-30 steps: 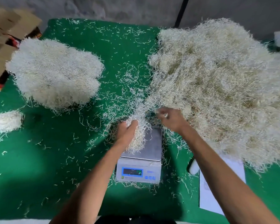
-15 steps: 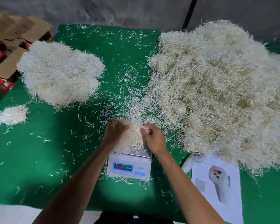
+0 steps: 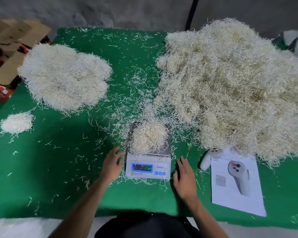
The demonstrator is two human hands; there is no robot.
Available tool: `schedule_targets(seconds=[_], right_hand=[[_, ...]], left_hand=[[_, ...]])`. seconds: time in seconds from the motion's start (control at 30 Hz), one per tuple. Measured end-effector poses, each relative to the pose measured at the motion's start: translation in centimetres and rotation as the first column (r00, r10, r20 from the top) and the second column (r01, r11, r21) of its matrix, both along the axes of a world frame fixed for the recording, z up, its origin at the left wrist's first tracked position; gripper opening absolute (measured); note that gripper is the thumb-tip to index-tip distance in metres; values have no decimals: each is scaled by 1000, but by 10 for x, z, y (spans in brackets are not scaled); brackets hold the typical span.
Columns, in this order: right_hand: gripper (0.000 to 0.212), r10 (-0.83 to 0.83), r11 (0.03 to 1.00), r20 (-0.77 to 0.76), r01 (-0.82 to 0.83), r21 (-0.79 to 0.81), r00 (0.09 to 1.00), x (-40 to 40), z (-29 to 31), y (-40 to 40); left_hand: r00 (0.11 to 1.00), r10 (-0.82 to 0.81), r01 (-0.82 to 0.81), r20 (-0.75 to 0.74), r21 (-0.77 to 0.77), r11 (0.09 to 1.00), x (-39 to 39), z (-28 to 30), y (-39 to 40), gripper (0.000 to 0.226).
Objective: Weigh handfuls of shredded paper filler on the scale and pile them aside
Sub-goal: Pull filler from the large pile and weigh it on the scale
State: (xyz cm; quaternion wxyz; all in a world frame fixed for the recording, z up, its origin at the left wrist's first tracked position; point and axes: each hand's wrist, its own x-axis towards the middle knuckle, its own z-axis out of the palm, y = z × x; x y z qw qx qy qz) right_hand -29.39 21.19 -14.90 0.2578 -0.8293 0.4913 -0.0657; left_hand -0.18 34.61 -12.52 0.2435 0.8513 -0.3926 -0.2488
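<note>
Far left, past the edge of the surface [image 3: 62, 169]: brown cardboard boxes [image 3: 9, 54] with open flaps, red packaging beneath. Green felt-like cloth over the surface, littered all over with loose pale strands. Near the left edge, a small fluffy mound [image 3: 16, 122] of shredded paper, standing apart. Above and to its right, a medium pile [image 3: 65, 76] — whitish, lobed, flattened on top, with a ragged fringe. Between that pile and the centre, a broad band of green, open except for scattered strands.

Left hand [image 3: 112, 164] just beside the left flank of the scale [image 3: 148, 166], fingers spread and relaxed, gripping nothing, palm down over the cloth. Scale a white plastic body with a square metal pan, blue-lit display at the front, digits blurred. On the pan, a rounded handful of filler [image 3: 149, 137], wiry and cream-coloured, a few strands spilling over the pan's left edge. Right hand [image 3: 185, 179] close by the scale's right side, likewise flat and loose, holding nothing.

Further right, a white handheld device [image 3: 207, 160] partly tucked under paper shreds, and a printed sheet [image 3: 237, 188] showing a grey handle and a square code, lying flat near the front edge. Above both — the big heap [image 3: 234, 86], yellowish, tangled, bulky, reaching the right edge.
</note>
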Motion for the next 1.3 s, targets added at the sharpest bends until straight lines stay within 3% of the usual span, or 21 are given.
schedule_targets(seconds=[0.07,0.13,0.53,0.7,0.83,0.93,1.0,1.1,1.17,1.23,1.3], right_hand=[[56,-78,997,13,78,-1,997,1,-2,19],[55,-117,993,26,117,5,993,0,-3,33],[53,-123,992,-21,122,-13,992,0,-9,38],[55,-136,991,-25,136,5,990,2,-7,36],[50,-131,991,-14,131,5,991,4,-1,35],[32,-161,986,12,160,43,987,18,23,13],[26,-220,975,173,213,60,960,39,50,-4],[40,-192,981,367,193,33,910,82,84,-26],[46,-152,988,441,142,55,885,111,99,-40],[54,-135,987,482,72,146,866,137,106,-50],[67,-109,968,462,-11,249,880,160,108,-51]], left_hand=[[998,-11,9,55,30,999,-12,-15,17,48],[999,-13,12,47,18,1000,-25,-21,27,55],[1000,23,-23,-5,-1,1000,-29,-18,34,55],[985,-154,133,76,232,964,1,21,17,43],[911,-201,31,361,425,905,15,60,0,38],[864,-290,-48,413,640,767,7,75,-13,34],[870,-290,-27,400,624,781,4,74,-21,49],[958,-135,49,253,322,945,-5,78,-36,78],[997,45,-50,62,77,996,-16,85,-43,68],[966,188,-197,-176,-32,980,-25,95,-49,43],[831,266,-322,-489,-32,946,-33,102,-59,46]])
